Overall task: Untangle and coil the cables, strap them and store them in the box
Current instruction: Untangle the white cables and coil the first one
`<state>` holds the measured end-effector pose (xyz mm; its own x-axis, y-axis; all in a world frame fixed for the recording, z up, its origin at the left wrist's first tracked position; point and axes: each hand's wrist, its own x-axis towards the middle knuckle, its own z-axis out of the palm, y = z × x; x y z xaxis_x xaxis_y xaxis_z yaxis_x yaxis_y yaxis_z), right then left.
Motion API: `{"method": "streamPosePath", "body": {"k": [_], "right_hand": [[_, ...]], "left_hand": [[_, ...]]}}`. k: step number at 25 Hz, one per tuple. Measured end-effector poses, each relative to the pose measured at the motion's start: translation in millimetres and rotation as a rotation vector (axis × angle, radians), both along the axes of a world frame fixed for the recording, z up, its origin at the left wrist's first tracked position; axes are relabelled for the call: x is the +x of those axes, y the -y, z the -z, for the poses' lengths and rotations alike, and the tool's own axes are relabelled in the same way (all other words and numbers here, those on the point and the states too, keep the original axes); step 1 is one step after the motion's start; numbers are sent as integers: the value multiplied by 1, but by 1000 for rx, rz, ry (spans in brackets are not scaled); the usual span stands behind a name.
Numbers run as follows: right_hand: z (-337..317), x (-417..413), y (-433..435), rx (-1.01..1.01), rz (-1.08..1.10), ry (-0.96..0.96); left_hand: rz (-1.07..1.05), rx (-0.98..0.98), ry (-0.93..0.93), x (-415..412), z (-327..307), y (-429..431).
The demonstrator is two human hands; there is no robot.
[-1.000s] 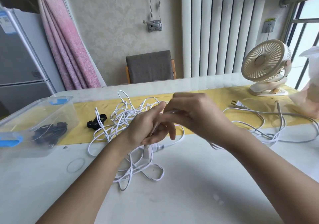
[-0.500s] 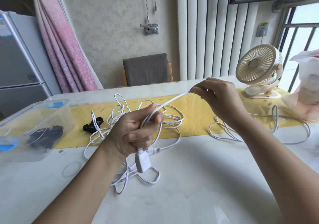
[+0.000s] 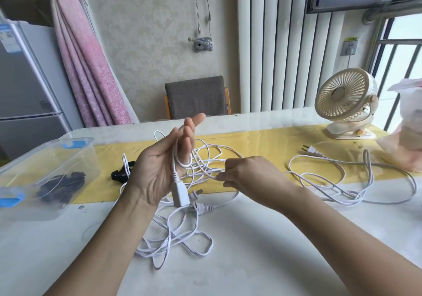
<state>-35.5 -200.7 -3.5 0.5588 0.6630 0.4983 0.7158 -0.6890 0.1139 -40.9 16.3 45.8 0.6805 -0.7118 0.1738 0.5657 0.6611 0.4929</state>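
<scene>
Left hand [image 3: 159,170]: fingers straight and upright. The cable [image 3: 174,158] is looped over them, and its connector [image 3: 180,193] hangs beside the palm. Right hand [image 3: 246,177]: fingertips pinching one strand (low, over the runner [image 3: 262,140]). Rest of cable: tangled on the table [image 3: 251,261]. Box [image 3: 45,158]: at left.

Pale glossy worktop [image 3: 262,261], yellow cloth runner [image 3: 262,140]
Tangled white cables [image 3: 204,208], clear plastic box [image 3: 89,163] left, cream desk fan [image 3: 346,97] right.

Desk fan [image 3: 344,96], grey chair [image 3: 196,97], fridge [image 3: 22,78], perhaps a bag [image 3: 408,140]
</scene>
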Motion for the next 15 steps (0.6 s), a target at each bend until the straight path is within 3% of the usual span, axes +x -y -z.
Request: {"method": "streamPosePath", "body": {"k": [2, 6, 12, 13, 15], "right_hand": [[3, -7, -9, -8, -62, -8], [1, -17, -22, 53, -90, 18], [3, -19, -22, 79, -96, 42], [-1, -21, -21, 98, -112, 72], [-11, -26, -17, 193, -139, 179]], "left_hand": [[-183, 83, 144, 4, 3, 6], [-794, 642, 504, 9, 19, 16], [-984, 1329, 1218, 7, 43, 29], [-954, 1424, 1265, 6, 44, 30], [-892, 1499, 1175, 5, 43, 28]]}}
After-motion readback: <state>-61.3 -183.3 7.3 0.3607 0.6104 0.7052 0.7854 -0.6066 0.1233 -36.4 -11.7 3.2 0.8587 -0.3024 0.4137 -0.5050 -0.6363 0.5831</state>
